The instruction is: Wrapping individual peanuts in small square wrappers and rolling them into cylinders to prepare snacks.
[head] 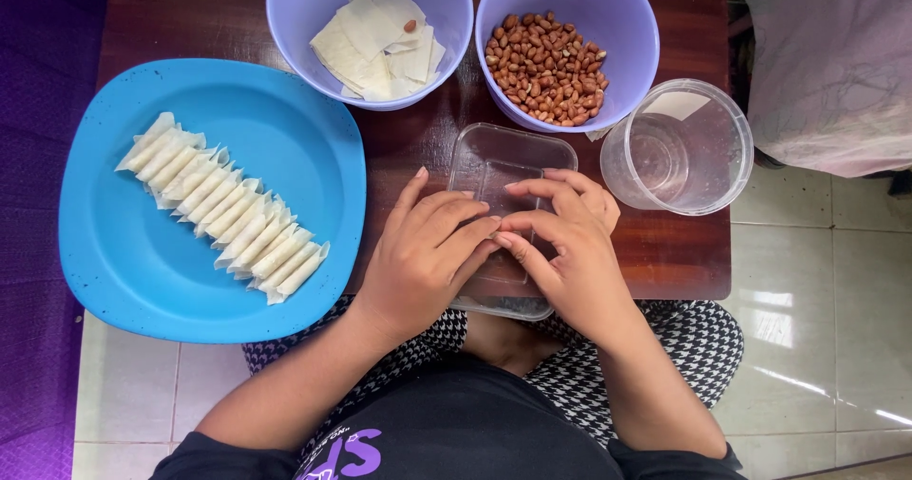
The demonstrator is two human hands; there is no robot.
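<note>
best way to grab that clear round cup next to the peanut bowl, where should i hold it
Grip the clear round cup around its side wall just below the rim, coming from its right, open side with the right hand. It stands upright with its mouth up, and the purple peanut bowl crowds its upper left, so that side leaves little room for fingers. It looks empty, so a light wrap should probably do.

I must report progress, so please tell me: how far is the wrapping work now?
Done: a row of rolled white pastry pieces lies on the round blue plastic plate. In hand: the left hand and right hand meet, fingertips together, over the clear plastic rectangular tray. Left: white wrapper sheets and peanuts.
</note>
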